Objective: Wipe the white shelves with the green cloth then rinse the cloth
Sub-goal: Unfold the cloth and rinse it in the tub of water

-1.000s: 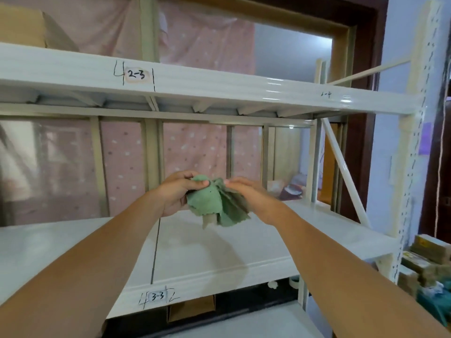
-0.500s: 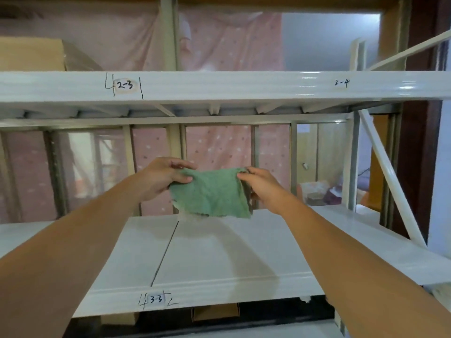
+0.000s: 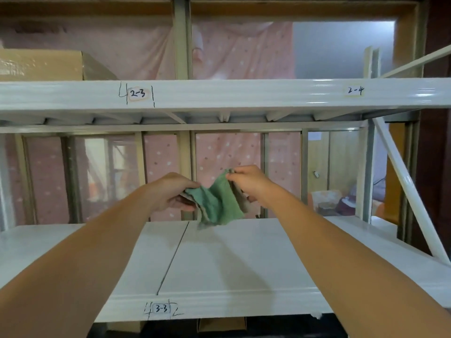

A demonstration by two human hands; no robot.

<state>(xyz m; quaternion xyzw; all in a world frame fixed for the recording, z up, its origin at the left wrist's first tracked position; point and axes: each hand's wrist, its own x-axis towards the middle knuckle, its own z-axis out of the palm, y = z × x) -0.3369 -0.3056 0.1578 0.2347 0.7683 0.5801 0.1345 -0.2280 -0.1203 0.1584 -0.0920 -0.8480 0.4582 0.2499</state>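
Note:
A small green cloth hangs in the air between my two hands, folded into loose pleats, just above the lower white shelf marked 3-3. My left hand pinches its left edge, and my right hand pinches its upper right corner slightly higher. The cloth's bottom edge hovers just over the shelf near its back. The upper white shelf, marked 2-3 and 2-4, runs across the view above my hands.
A cardboard box stands on the upper shelf at the left. A white diagonal brace crosses the right end of the rack. Pink dotted fabric hangs behind the shelves. Another box sits below the lower shelf.
The cloth was stretched flat between my hands half a second ago; my hands have come closer together and it now hangs bunched in folds. My right hand has risen a little.

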